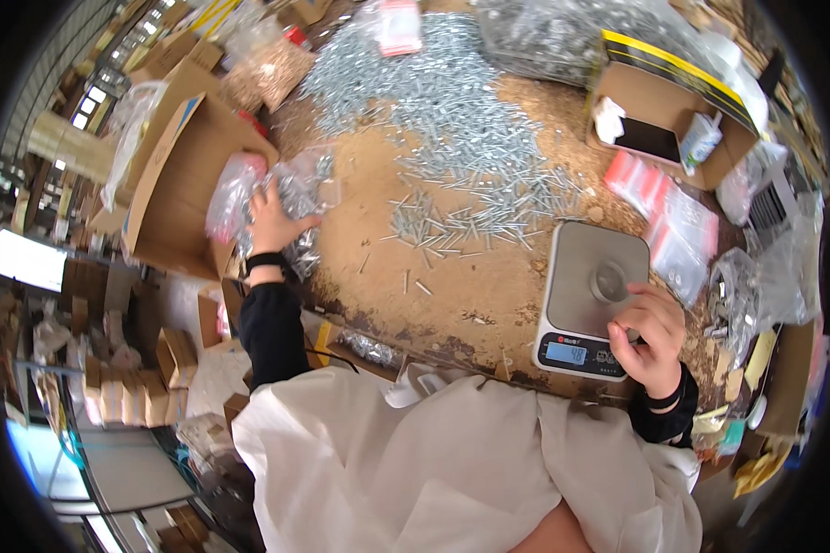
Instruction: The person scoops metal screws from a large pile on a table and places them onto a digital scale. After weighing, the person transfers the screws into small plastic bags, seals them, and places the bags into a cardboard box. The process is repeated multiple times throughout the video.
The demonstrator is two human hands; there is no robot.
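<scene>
Bagged screws [297, 198] in clear plastic sit at the left edge of the worn wooden table [470, 286], right beside an open cardboard box [180, 189] that stands tilted on its side. The left hand [272, 221] lies spread over these filled bags, fingers pressing the plastic; whether it truly grips one or only rests on the heap I cannot tell. Moving such a bag well would seem to call for holding it from beneath or by its sealed top, since thin film full of pointed metal can tear or spill. The right hand [653, 339] is loosely curled at the near right corner of a digital kitchen scale [588, 300], fingertips at its front panel, holding nothing visible; the steel platform looks bare. A broad pile of loose silver screws [452, 120] spreads across the far side of the table. To the right lie empty zip bags with red tops [673, 221], and behind them a second open carton [673, 120] holds a dark flat item and a small cup.
</scene>
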